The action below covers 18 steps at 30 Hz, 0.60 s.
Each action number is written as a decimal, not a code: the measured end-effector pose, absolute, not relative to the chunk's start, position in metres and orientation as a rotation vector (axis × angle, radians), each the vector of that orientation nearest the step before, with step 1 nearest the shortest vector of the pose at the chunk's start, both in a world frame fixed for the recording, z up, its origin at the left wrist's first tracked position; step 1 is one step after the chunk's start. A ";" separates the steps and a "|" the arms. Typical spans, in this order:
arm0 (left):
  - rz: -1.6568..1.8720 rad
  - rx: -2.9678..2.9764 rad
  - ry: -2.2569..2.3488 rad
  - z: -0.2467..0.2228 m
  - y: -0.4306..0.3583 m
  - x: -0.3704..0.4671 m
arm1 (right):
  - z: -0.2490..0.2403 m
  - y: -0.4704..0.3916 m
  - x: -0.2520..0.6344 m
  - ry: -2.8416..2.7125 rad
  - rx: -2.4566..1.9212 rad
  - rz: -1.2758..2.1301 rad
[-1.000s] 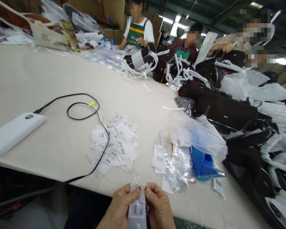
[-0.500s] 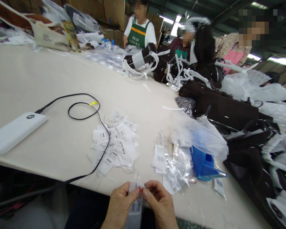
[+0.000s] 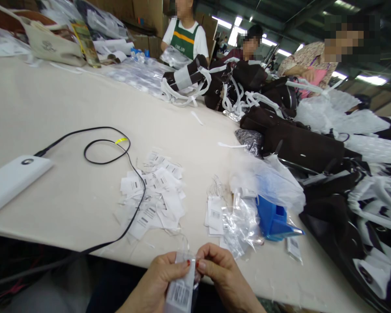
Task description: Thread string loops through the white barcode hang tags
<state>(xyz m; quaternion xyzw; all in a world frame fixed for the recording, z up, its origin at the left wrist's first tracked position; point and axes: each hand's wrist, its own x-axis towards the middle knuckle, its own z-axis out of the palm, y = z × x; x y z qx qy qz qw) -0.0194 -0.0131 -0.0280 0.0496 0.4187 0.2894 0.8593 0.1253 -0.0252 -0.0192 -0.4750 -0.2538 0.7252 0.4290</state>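
At the table's front edge, my left hand (image 3: 164, 271) pinches a white barcode tag (image 3: 180, 293) in a clear sleeve, thumb on its upper part. My right hand (image 3: 217, 267) is closed, thumb against fingers, at the tag's upper right edge; it grips the clear plastic there. A thin string rises from the tag's top. Beyond my hands lies a loose pile of white tags (image 3: 164, 187) with strings. A smaller stack of tags (image 3: 215, 215) is to the right, beside clear plastic sleeves (image 3: 241, 230).
A white power bank (image 3: 16, 182) with a black cable (image 3: 109, 128) lies left, the cable crossing the tag pile. On the right are a blue holder (image 3: 273, 221) and dark brown bags (image 3: 303, 143). Several people stand across the table (image 3: 68, 104).
The tag has tilted and shows more of its barcode. My right hand has shifted slightly right, away from the left thumb. The view has shifted a little.
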 end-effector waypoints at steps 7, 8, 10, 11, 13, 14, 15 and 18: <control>0.515 -0.135 0.813 -0.024 -0.015 -0.022 | -0.017 -0.024 0.120 -0.645 -1.111 1.740; 0.499 -0.128 0.795 -0.024 -0.015 -0.022 | -0.015 -0.023 0.120 -0.669 -1.100 1.717; 0.485 -0.091 0.748 -0.025 -0.013 -0.022 | -0.009 -0.021 0.120 -0.738 -1.092 1.676; 0.489 -0.071 0.729 -0.025 -0.013 -0.022 | -0.006 -0.020 0.121 -0.777 -1.097 1.668; 0.505 -0.052 0.689 -0.025 -0.011 -0.023 | 0.002 -0.018 0.123 -0.858 -1.116 1.674; 0.505 -0.055 0.665 -0.024 -0.010 -0.023 | 0.005 -0.017 0.125 -0.906 -1.127 1.675; 0.501 -0.059 0.633 -0.024 -0.010 -0.023 | 0.008 -0.016 0.127 -0.963 -1.131 1.672; 0.465 -0.014 0.556 -0.022 -0.009 -0.025 | 0.012 -0.014 0.131 -1.079 -1.101 1.675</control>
